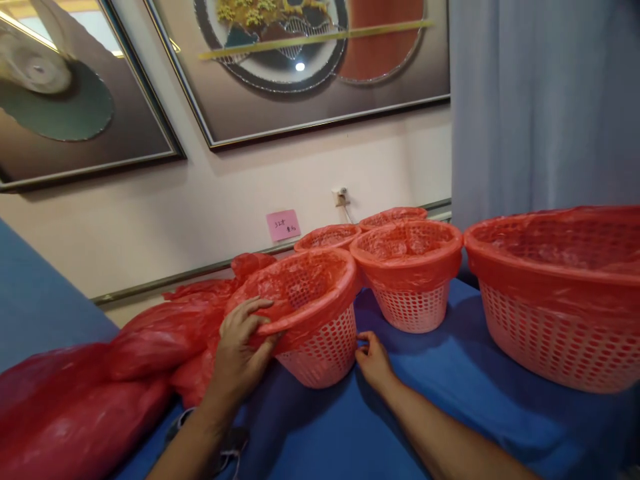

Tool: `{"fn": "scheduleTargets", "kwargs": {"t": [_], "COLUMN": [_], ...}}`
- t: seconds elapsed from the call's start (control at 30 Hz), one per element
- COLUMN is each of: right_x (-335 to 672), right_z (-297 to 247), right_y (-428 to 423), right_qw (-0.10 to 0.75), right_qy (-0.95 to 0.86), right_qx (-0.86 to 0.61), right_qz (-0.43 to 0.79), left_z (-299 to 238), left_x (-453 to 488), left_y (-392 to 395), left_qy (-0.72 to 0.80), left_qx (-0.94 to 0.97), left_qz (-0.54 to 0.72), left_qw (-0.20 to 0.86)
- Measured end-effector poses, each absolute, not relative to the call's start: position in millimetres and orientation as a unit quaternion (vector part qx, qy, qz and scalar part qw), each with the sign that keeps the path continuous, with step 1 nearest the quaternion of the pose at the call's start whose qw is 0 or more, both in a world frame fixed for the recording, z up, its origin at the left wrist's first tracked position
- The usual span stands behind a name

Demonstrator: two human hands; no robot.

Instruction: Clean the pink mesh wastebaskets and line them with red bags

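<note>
A pink perforated plastic basket (323,350), lined with a red plastic bag (273,283) folded over its rim, tilts toward me on the blue cloth. My left hand (245,340) grips its near left rim, fingers over the edge and thumb on the outside. Low by the basket's right side is my right hand (374,360), fingers loosely bent and a little apart, holding nothing. Whether its fingertips touch the basket wall I cannot tell. Just behind to the right stands another lined basket (413,310).
Filled red plastic bags (135,353) lie along the left. A larger lined basket (565,333) stands at the right, and two more lined baskets are near the wall. The blue cloth (340,440) covers the table. A dark object with cords (233,440) lies beside my left forearm.
</note>
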State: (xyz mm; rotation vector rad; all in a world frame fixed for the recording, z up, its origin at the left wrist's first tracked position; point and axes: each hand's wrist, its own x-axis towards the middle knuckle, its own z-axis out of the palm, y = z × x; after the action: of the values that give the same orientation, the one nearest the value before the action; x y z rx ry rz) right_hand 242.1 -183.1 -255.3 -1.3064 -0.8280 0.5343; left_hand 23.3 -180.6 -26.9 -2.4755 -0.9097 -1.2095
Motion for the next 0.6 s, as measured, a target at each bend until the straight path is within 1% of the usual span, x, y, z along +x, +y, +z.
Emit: {"fn": "scheduleTargets", "kwargs": {"t": [0.17,0.4,0.6], "right_x": [240.0,250.6,248.2], "right_z": [-253.3,-252.6,-251.8], "right_y": [-186.6,-182.0,-180.4], "right_qw": [0.689,0.695,0.693], "right_qy": [-0.364,-0.308,-0.310], "right_qx": [-0.578,-0.613,-0.613], "right_qz": [0.242,0.215,0.220], "left_z": [-21.1,-24.2,-35.0], "left_x": [21.8,38.6,43.9], "left_y": [-178.5,-181.3,-178.6], "left_qy": [-0.322,-0.312,-0.294], "left_qx": [-0.829,-0.843,-0.837], "left_qz": [-0.441,-0.424,-0.437], "left_qw": [0.120,0.113,0.148]}}
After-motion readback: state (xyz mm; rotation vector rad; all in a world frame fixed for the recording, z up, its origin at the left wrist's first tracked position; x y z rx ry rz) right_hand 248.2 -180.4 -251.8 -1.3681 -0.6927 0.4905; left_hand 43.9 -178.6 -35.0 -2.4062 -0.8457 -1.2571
